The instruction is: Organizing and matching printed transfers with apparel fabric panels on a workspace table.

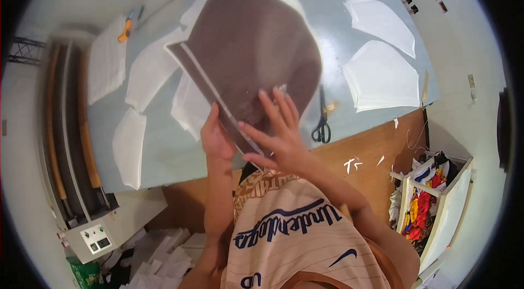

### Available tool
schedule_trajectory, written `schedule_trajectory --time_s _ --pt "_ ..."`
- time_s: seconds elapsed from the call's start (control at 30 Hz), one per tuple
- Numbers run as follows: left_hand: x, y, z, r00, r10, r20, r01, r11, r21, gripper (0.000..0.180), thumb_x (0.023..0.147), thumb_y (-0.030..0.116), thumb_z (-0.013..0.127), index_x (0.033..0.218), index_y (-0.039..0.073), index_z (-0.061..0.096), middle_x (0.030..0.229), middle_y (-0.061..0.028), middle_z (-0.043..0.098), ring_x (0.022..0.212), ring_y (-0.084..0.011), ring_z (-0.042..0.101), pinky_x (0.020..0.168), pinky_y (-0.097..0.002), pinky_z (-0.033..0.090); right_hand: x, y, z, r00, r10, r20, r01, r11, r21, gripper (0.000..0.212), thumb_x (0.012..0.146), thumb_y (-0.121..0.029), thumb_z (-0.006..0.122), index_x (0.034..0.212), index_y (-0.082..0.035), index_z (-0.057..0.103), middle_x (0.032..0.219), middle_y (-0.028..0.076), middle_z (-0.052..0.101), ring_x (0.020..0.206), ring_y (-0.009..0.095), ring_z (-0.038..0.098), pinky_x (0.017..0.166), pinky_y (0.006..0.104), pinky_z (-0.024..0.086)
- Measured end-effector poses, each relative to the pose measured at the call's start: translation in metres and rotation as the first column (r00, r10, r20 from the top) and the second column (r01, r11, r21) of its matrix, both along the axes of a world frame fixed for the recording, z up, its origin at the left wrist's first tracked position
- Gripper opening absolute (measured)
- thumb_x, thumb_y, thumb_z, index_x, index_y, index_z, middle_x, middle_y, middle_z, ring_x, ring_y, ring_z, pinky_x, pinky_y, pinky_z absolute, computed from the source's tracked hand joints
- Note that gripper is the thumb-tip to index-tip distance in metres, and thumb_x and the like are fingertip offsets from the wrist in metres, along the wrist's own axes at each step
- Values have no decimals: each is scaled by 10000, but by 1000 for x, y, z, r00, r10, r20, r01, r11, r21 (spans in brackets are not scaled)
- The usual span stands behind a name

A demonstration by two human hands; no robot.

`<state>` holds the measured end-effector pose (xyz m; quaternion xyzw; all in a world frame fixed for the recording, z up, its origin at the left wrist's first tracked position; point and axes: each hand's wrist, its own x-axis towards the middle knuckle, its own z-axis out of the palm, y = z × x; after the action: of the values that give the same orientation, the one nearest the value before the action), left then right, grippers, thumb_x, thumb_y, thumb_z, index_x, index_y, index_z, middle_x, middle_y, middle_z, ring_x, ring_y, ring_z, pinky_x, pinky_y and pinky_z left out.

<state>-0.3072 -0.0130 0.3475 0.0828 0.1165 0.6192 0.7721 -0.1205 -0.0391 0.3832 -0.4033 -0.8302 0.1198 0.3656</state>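
A large dark brown fabric panel (256, 43) with a pale border lies over white pieces on the blue-grey table. Along its left side runs a narrow folded strip (210, 84) with a light line. My left hand (219, 137) grips the panel's near-left edge, thumb side up, its other fingers partly hidden. Spread across the panel's near end, my right hand (279, 130) rests with fingers apart, thumb and forefinger by the strip's lower end. Black-handled scissors (322, 125) lie to the right of the panel.
White cut pieces (382, 76) lie around the blue-grey table (234, 171). An orange cutter (126, 30) is at the far left. Beside the table's left edge stands a machine with long rollers (68, 125). A bin of colourful scraps (423, 207) stands at lower right.
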Motion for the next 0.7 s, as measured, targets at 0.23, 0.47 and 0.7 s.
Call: schedule_trajectory --time_s 0.23,0.47,0.7 --pt "3 -13 8 989 94 -113 -92 995 21 450 1065 272 384 1434 27 464 1414 -162 550 1272 -330 545 1108 -472 404 5 -17 4 995 61 -74 -64 997 -47 582 824 -475 754 1328 -209 637 1575 264 288 1458 486 232 1154 604 199" --pt "14 -15 25 997 81 -4 -80 996 36 444 1078 292 358 1410 25 485 1379 -162 575 1225 -322 578 1067 -474 443 5 -27 3 994 -26 -107 27 1000 7 592 748 -358 825 1275 -133 675 1539 292 341 1452 487 261 1150 590 233" --pt "19 -28 47 987 146 64 -150 986 68 457 1084 332 333 1407 43 476 1354 -151 589 1210 -309 590 1044 -476 465 -2 -40 -5 983 -17 -184 17 1000 -3 652 693 -279 874 1282 -103 655 1532 289 354 1446 487 272 1151 560 265"
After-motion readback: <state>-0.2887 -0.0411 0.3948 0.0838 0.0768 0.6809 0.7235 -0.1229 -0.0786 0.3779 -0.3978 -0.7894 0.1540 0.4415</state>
